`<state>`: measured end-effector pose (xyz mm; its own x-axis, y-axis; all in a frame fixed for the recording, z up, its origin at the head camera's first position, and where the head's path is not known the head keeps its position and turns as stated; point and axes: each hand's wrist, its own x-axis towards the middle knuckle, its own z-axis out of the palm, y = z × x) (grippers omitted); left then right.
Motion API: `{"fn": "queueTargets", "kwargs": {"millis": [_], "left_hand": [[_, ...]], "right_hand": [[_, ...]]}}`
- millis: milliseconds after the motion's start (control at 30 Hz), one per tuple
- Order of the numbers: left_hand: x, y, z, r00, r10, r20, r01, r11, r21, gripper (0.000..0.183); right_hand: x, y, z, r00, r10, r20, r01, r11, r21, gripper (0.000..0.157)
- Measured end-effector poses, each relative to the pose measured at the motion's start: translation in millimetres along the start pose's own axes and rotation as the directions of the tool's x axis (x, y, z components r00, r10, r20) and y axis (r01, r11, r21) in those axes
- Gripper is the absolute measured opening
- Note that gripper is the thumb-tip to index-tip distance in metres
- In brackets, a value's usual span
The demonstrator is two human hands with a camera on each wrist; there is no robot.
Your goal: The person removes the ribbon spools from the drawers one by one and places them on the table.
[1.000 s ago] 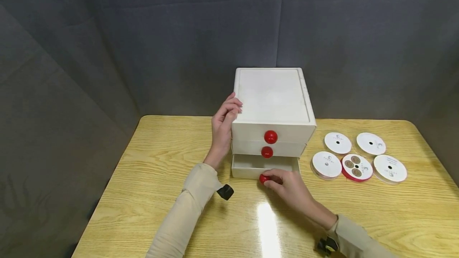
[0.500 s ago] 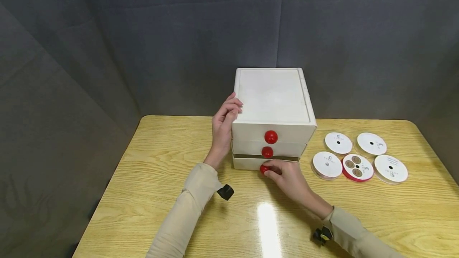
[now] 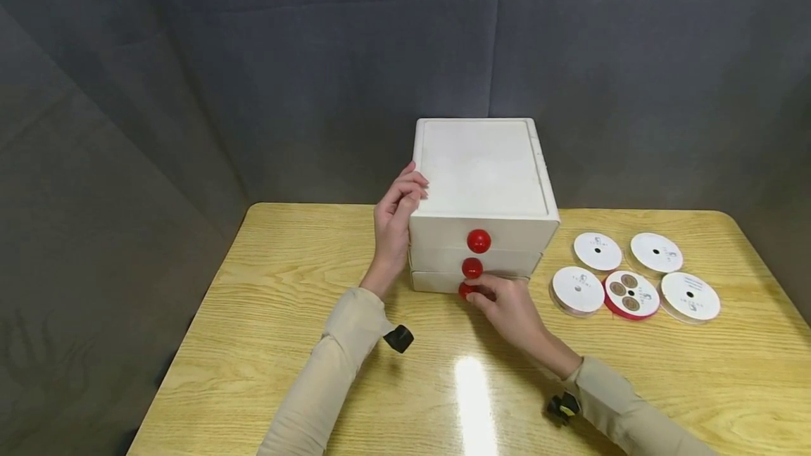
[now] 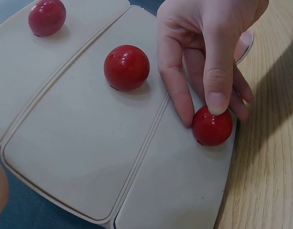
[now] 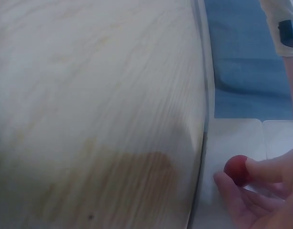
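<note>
A white drawer cabinet (image 3: 479, 167) with three drawers stands on the table, each drawer front bearing a round red knob. My right hand (image 3: 514, 312) pinches the bottom knob (image 4: 212, 126) between thumb and fingers. That bottom drawer (image 3: 437, 282) sits flush with the front, as the left wrist view also shows. On the cabinet's upper left edge rests my left hand (image 3: 394, 220), its fingertips over the top. The middle knob (image 4: 126, 67) and the top knob (image 3: 479, 241) are untouched.
Several white ribbon spools lie flat right of the cabinet, among them one with red ribbon (image 3: 631, 295) and a plain one (image 3: 690, 295). The wooden table (image 3: 285, 287) ends before a dark cloth backdrop (image 3: 329, 76).
The bottom drawer has gone from partly out to fully in, pushed by my right hand on its knob. My left hand has stayed on the cabinet's edge.
</note>
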<state>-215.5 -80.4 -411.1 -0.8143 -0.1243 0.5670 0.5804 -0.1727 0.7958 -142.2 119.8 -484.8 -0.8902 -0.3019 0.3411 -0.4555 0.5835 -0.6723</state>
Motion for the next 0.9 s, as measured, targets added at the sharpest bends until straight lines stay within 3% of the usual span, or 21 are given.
{"fn": "queueTargets", "kwargs": {"millis": [233,433,567,633,700,833,900], "left_hand": [[0.4,-0.3,-1.2,1.0,-0.008,-0.008,0.008,1.0,-0.003,0.024],[0.3,0.6,-7.8,0.999,-0.003,0.032,0.003,1.0,0.014,0.024],[1.2,6.6,-17.1,0.997,-0.024,0.074,0.011,0.987,0.163,0.027],[1.9,11.3,-22.7,0.994,-0.058,0.094,0.029,0.958,0.285,0.034],[2.2,16.0,-28.8,0.989,-0.089,0.116,0.033,0.91,0.414,0.042],[1.2,21.3,-41.9,0.98,-0.118,0.158,-0.002,0.793,0.609,0.048],[-0.6,21.3,-48.9,0.976,-0.137,0.171,-0.02,0.723,0.691,0.05]], "right_hand": [[1,0,2.8,0.999,-0.039,-0.02,0.038,0.997,-0.065,0.018],[-1,0,-2.9,0.996,-0.067,0.054,0.072,0.992,-0.108,0.018],[-4,-1,-16.2,0.991,-0.047,0.123,0.056,0.996,-0.074,0.022],[-5,0,-25.9,0.989,-0.026,0.144,0.036,0.997,-0.069,0.022],[-5,2,-37.2,0.988,-0.005,0.157,0.016,0.997,-0.074,0.022],[-3,6,-60.5,0.988,0.027,0.153,-0.009,0.993,-0.115,0.018],[-1,9,-70.9,0.989,0.041,0.143,-0.02,0.99,-0.143,0.016]]}}
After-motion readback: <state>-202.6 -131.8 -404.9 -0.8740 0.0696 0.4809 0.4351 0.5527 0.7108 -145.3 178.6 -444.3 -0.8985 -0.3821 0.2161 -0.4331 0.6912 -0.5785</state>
